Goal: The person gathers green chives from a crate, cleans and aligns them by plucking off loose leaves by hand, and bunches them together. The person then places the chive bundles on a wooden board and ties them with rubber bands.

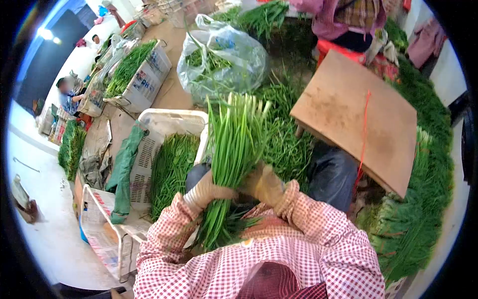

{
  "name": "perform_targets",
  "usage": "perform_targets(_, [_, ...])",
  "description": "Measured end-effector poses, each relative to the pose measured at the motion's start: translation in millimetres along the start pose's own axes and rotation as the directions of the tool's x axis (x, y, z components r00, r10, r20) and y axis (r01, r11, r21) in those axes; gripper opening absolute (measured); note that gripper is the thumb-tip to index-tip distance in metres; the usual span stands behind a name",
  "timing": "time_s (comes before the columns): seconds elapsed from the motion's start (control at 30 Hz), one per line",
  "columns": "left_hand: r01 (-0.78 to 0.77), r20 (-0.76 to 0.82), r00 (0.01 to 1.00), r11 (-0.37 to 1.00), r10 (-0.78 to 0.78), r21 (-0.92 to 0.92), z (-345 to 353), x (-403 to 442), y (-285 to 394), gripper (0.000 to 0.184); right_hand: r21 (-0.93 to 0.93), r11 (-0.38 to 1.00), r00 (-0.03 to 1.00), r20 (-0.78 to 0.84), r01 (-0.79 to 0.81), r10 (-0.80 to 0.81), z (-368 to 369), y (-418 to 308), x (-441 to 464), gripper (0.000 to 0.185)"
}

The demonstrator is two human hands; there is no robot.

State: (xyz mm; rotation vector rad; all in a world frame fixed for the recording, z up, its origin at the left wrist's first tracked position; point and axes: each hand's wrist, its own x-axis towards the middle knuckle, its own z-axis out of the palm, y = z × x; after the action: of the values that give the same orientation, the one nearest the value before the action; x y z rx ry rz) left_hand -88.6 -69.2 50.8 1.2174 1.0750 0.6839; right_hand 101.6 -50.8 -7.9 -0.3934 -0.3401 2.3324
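Note:
Held upright in front of my lap is a thick bunch of chives (231,142), its pale cut ends at the top and its leaf tips hanging down over my lap. My left hand (209,192), in a light work glove, is wrapped round the lower middle of the bunch. Against its right side, my gloved right hand (264,184) is closed, with its fingertips partly hidden behind the leaves. Loose chives (286,139) lie heaped on the floor just beyond my knees.
A white plastic basket (174,114) with chives stands at my left, beside an overturned crate (107,212). A brown board (356,114) with red string sits at right. Chives (418,219) are piled along the right wall. A clear bag (224,60) stands ahead; other people sit farther off.

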Motion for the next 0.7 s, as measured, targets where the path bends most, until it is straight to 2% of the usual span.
perform_targets(0.07, [0.106, 0.024, 0.994, 0.993, -0.107, 0.057, 9, -22, -18, 0.072, 0.207, 0.970, 0.944, 0.273, 0.129, -0.184, 10, -10, 10, 0.080])
perform_targets(0.13, [0.155, 0.092, 0.984, 0.986, -0.150, -0.055, 26, -41, -20, 0.082, 0.241, 0.956, 0.960, 0.179, 0.167, -0.213, -1, -15, 16, 0.076])
perform_targets(0.17, [0.214, 0.093, 0.975, 0.960, -0.200, -0.178, 33, -49, -25, 0.083, 0.238, 0.950, 0.968, 0.106, 0.199, -0.230, -9, -19, 16, 0.072])
perform_targets(0.2, [0.237, 0.102, 0.970, 0.954, -0.221, -0.182, 39, -53, -33, 0.083, 0.290, 0.950, 0.993, -0.014, 0.117, -0.118, -5, -31, 10, 0.067])
perform_targets(0.27, [0.277, 0.207, 0.947, 0.949, -0.244, -0.148, 48, -53, -52, 0.083, 0.361, 0.930, 0.983, -0.138, -0.068, 0.125, -20, -53, 15, 0.061])
perform_targets(0.3, [0.374, 0.242, 0.912, 0.913, -0.330, -0.165, 51, -53, -47, 0.084, 0.130, 0.986, 0.952, -0.301, 0.101, -0.058, -16, -61, 17, 0.055])
perform_targets(0.33, [0.383, 0.246, 0.909, 0.909, -0.338, -0.166, 54, -52, -53, 0.084, -0.131, 0.964, 0.874, -0.406, 0.233, -0.266, -12, -69, 21, 0.049])
perform_targets(0.37, [0.352, 0.245, 0.921, 0.915, -0.302, -0.197, 55, -50, -63, 0.083, -0.205, 0.949, 0.886, -0.353, 0.241, -0.301, -29, -74, 30, 0.037])
perform_targets(0.4, [0.320, 0.242, 0.933, 0.919, -0.265, -0.228, 58, -48, -67, 0.082, -0.284, 0.921, 0.928, -0.182, 0.266, -0.324, -33, -84, 38, 0.032])
perform_targets(0.47, [0.352, 0.254, 0.923, 0.900, -0.288, -0.258, 59, -46, -68, 0.079, -0.487, 0.865, 0.914, -0.287, 0.119, -0.287, -36, -91, 42, 0.035])
perform_targets(0.53, [0.353, 0.284, 0.912, 0.920, -0.297, -0.171, 59, -44, -71, 0.077, -0.763, 0.646, 0.699, -0.454, 0.016, -0.553, -41, -111, 66, 0.040])
perform_targets(0.57, [0.362, 0.283, 0.909, 0.917, -0.306, -0.170, 59, -46, -64, 0.077, -0.731, 0.678, 0.657, -0.475, 0.076, -0.586, -40, -128, 71, 0.042])
perform_targets(0.6, [0.434, 0.279, 0.892, 0.844, -0.355, -0.315, 60, -48, -50, 0.076, -0.699, 0.702, 0.611, -0.497, 0.138, -0.616, -37, -153, 69, 0.044])
perform_targets(0.63, [0.489, 0.281, 0.872, 0.744, -0.401, -0.456, 62, -50, -43, 0.076, -0.764, 0.644, 0.573, -0.513, 0.035, -0.639, -33, -182, 63, 0.043])
perform_targets(0.67, [0.492, 0.278, 0.870, 0.738, -0.406, -0.462, 62, -52, -45, 0.076, -0.814, 0.577, 0.536, -0.520, -0.074, -0.665, -36, -205, 57, 0.042])
perform_targets(0.7, [0.467, 0.250, 0.884, 0.759, -0.394, -0.454, 62, -53, -49, 0.076, -0.813, 0.576, 0.541, -0.521, -0.080, -0.660, -54, -211, 56, 0.042])
